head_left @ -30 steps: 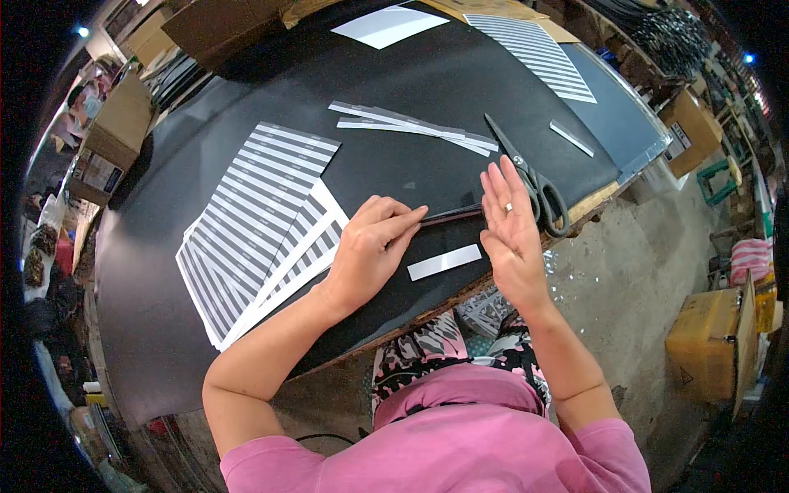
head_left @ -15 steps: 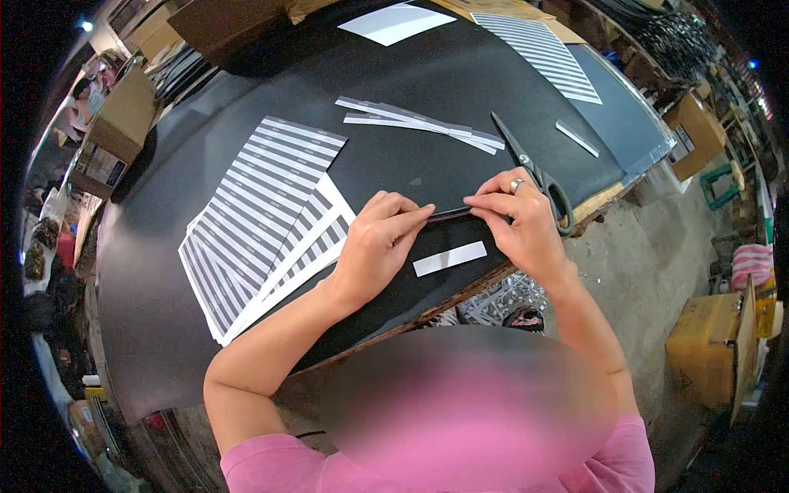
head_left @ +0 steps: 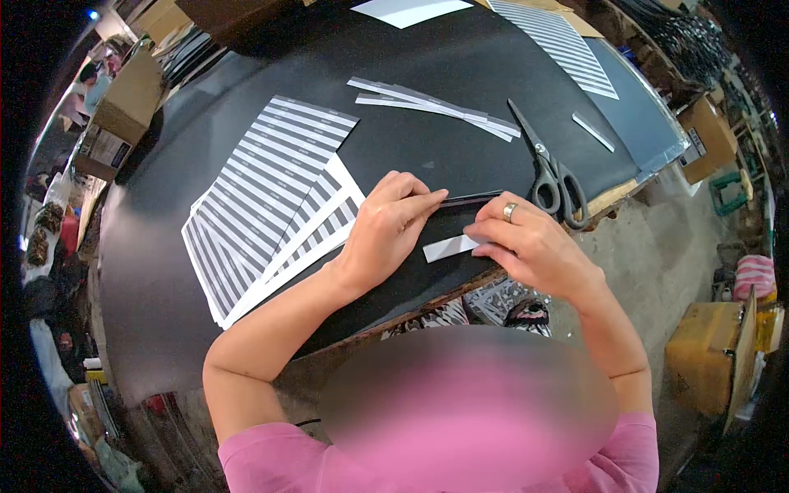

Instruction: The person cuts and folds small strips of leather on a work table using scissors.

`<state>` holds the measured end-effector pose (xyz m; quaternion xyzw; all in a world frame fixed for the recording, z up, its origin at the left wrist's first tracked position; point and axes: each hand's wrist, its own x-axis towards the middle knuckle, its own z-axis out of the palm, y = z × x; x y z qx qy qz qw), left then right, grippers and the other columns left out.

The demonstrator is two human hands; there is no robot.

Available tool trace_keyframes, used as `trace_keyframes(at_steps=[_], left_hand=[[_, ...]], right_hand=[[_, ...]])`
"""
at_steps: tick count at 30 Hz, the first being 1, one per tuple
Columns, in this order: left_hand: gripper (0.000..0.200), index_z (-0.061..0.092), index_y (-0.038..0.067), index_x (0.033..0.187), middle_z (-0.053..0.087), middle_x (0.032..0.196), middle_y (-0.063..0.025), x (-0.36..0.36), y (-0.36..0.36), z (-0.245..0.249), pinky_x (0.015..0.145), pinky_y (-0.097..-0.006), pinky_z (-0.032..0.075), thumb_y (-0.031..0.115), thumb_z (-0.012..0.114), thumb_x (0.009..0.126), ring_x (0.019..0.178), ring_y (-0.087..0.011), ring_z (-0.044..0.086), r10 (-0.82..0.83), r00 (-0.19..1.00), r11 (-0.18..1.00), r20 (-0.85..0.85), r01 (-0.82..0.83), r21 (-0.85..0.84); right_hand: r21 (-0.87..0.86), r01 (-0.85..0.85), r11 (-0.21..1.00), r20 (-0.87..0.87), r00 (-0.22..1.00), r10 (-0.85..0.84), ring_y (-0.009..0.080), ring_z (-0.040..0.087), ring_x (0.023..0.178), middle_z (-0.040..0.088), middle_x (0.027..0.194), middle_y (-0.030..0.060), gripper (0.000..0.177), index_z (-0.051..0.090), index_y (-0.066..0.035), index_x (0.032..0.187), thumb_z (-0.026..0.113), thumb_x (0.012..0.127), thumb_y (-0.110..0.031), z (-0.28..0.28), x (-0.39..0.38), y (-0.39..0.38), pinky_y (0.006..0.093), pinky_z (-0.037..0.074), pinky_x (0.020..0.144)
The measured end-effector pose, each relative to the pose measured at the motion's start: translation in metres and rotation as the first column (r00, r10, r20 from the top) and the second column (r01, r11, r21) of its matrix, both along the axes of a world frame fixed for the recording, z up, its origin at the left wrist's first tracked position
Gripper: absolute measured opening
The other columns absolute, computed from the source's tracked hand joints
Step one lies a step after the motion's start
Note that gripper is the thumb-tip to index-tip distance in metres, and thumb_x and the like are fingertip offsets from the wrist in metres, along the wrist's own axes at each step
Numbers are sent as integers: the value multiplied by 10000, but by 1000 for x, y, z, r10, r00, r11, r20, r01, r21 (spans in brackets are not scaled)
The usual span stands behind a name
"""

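I've got both hands over the near edge of the desk (head_left: 477,62), a little apart from each other and on separate bits of material. My left hand (head_left: 380,226) has thumb and fingers pinched on the left end of a thin dark strip (head_left: 472,200), which sticks out to the right just above the desk. My right hand (head_left: 538,246) is at the right end of the short white strip (head_left: 448,249), finger and thumb around that end. Can't honestly tell from this view if they're closed tight on it or only touching.

So I'd call this step "hold the dark one, get hold of the white one". My read is that the next move calls for a light, sure pinch on that white strip, since it looks thin and flat and could slip or bend, plus a left hand that doesn't let the dark strip sag.

Round about: the striped sheets (head_left: 271,177) are fanned out to the left, a few loose strips (head_left: 411,104) cross each other on the far side, and the scissors (head_left: 540,149) lie just beyond the right hand, blades pointing away. I'd keep my knuckles off those handles.
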<state>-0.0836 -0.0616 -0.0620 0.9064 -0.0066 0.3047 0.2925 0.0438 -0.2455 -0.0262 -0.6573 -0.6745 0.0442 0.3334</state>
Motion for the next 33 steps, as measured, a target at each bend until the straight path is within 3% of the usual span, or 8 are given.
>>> trace_keyframes(at_steps=[2,6,9,16,33], left_hand=[[265,709,30,998,605,830,-100,0,0,0,637,-318,459,-53,674,749,756,-231,563,2,1000,1000,3,-2,-3],[264,709,31,999,604,827,-94,0,1,-2,635,-317,459,-50,674,750,759,-231,564,-10,1000,1000,4,10,-19],[276,709,36,1002,606,828,-91,0,2,-2,639,-322,461,-54,674,744,766,-233,568,-11,1000,1000,6,11,1],[304,708,41,1010,607,836,-93,0,3,0,655,-328,466,-67,667,729,783,-240,572,-17,1000,1000,-16,17,-23],[310,706,49,1028,614,843,-87,1,6,-2,661,-322,468,-50,682,736,793,-230,578,-24,999,1000,-33,24,-10]], right_hand=[[27,-76,997,131,989,72,274,558,872,569,855,95,173,631,-6,867,699,709,-24,-4,5,0,371,455,782],[96,-90,991,175,982,72,271,554,833,560,838,91,154,635,-13,864,689,721,-25,-9,10,5,369,448,745],[158,30,987,203,977,-62,281,533,803,547,826,88,117,632,-21,827,685,723,-20,-10,13,14,377,435,730],[108,85,990,173,980,-103,277,512,862,535,845,79,89,637,-38,786,685,713,-23,-1,17,25,377,416,763],[112,139,984,149,977,-155,258,538,830,572,758,66,87,631,-58,726,705,683,-42,-1,17,29,373,390,778]])
